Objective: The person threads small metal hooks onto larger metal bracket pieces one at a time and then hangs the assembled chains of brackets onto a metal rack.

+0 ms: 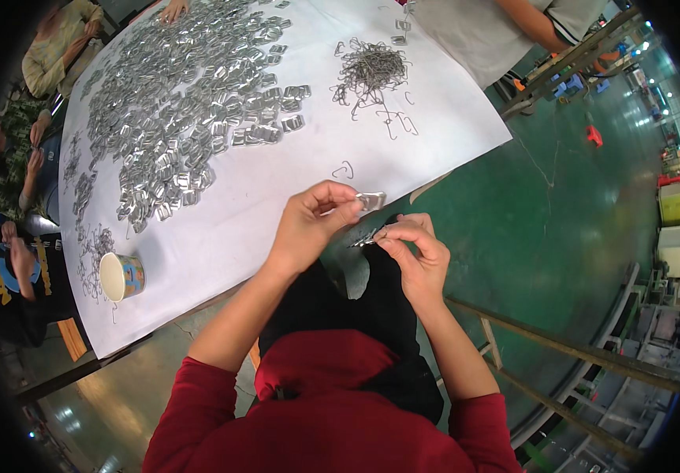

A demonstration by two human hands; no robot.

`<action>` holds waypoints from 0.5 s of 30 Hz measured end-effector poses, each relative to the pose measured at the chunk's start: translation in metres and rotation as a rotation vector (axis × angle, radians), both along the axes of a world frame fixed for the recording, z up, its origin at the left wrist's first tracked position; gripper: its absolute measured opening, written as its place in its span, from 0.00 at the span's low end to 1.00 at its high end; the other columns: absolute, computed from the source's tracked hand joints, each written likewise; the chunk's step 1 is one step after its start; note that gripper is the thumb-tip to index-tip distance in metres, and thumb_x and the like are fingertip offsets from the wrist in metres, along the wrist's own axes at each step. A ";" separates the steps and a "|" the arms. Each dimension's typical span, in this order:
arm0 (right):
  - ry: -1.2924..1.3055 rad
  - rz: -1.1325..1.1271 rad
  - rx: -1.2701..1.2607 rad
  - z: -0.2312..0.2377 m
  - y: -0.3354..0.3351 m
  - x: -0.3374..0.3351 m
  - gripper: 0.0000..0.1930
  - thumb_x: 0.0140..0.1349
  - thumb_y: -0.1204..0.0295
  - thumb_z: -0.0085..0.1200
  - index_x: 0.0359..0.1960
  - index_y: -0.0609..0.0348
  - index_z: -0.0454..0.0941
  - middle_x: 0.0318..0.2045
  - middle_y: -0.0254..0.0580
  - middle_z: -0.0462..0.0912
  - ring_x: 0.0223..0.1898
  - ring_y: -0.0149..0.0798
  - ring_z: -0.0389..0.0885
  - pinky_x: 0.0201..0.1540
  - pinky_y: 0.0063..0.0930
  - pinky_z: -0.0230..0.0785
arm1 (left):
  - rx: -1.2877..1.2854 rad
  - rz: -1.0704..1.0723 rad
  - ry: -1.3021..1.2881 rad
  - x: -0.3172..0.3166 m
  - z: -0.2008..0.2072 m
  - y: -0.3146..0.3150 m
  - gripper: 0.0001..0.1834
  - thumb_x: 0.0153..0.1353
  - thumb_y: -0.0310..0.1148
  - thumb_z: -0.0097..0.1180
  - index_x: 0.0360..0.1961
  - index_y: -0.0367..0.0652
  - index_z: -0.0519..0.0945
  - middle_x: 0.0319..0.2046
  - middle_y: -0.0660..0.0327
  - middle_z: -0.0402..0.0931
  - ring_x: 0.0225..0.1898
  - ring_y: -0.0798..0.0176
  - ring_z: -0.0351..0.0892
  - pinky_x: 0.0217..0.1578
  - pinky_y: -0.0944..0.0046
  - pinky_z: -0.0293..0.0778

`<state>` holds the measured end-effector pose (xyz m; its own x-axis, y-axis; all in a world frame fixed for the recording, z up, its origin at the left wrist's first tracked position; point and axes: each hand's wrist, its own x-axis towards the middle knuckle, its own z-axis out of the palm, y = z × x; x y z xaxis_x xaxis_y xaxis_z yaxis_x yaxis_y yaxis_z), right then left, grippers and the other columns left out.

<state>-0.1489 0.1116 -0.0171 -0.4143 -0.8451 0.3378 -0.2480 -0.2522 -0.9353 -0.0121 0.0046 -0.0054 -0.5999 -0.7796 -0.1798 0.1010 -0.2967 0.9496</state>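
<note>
My left hand (314, 222) is closed in a pinch on a shiny silver metal buckle (371, 202), held just over the table's near edge. Slightly lower and to the right, my right hand (419, 254) pinches a small, thin metal piece (362, 240); its exact kind is too small to make out. The two held pieces are close together but apart. On the white tabletop (277, 185), beyond my left hand, lie a couple of loose bent wire hooks (344, 170).
A broad heap of silver buckles (190, 110) covers the table's left and far part. A pile of bent wires (375, 69) lies far right. A paper cup (122, 277) stands near left, beside scattered wires (91, 252). Other people sit around the table; a metal rail (560, 343) runs at right.
</note>
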 end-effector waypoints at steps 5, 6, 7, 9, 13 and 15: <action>0.026 -0.015 -0.019 -0.001 -0.001 -0.001 0.06 0.50 0.82 0.59 0.29 0.60 0.78 0.27 0.33 0.81 0.34 0.29 0.72 0.38 0.21 0.67 | 0.017 0.028 -0.016 -0.007 0.011 0.016 0.06 0.56 0.26 0.59 0.34 0.39 0.76 0.32 0.64 0.76 0.33 0.72 0.73 0.38 0.72 0.69; -0.164 -0.007 -0.020 0.000 -0.001 0.003 0.07 0.50 0.83 0.59 0.30 0.61 0.76 0.28 0.35 0.80 0.34 0.29 0.75 0.39 0.21 0.69 | 0.047 0.023 -0.006 -0.008 0.012 0.017 0.06 0.56 0.26 0.59 0.34 0.39 0.76 0.32 0.64 0.76 0.34 0.73 0.73 0.38 0.72 0.69; -0.354 0.002 -0.020 0.000 -0.002 0.005 0.08 0.51 0.84 0.58 0.31 0.61 0.75 0.29 0.36 0.79 0.34 0.30 0.77 0.39 0.20 0.70 | 0.048 0.023 -0.009 -0.009 0.012 0.017 0.06 0.56 0.26 0.59 0.34 0.39 0.76 0.32 0.64 0.76 0.34 0.73 0.73 0.38 0.72 0.69; -0.369 0.017 -0.045 -0.006 -0.003 0.003 0.09 0.51 0.85 0.58 0.32 0.61 0.73 0.30 0.37 0.78 0.33 0.31 0.79 0.39 0.20 0.72 | -0.009 -0.007 -0.068 -0.010 0.009 0.018 0.06 0.56 0.25 0.59 0.35 0.38 0.77 0.32 0.64 0.76 0.35 0.72 0.73 0.39 0.71 0.69; -0.341 0.030 -0.017 -0.019 -0.002 -0.001 0.13 0.49 0.85 0.60 0.34 0.61 0.70 0.33 0.39 0.77 0.35 0.31 0.78 0.42 0.21 0.71 | -0.123 0.031 -0.052 -0.011 0.003 0.023 0.06 0.55 0.28 0.60 0.33 0.39 0.80 0.30 0.66 0.78 0.28 0.75 0.72 0.32 0.73 0.69; -0.216 0.023 -0.023 -0.028 0.000 -0.007 0.12 0.50 0.83 0.59 0.34 0.61 0.70 0.33 0.39 0.77 0.36 0.31 0.77 0.41 0.22 0.69 | -0.321 0.051 -0.063 -0.010 -0.003 0.024 0.06 0.54 0.27 0.60 0.33 0.39 0.80 0.30 0.64 0.78 0.31 0.72 0.72 0.36 0.71 0.69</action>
<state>-0.1558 0.1114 -0.0455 -0.4596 -0.8483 0.2629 -0.0365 -0.2777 -0.9600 -0.0220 0.0286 -0.0086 -0.5539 -0.8314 0.0445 0.0465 0.0224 0.9987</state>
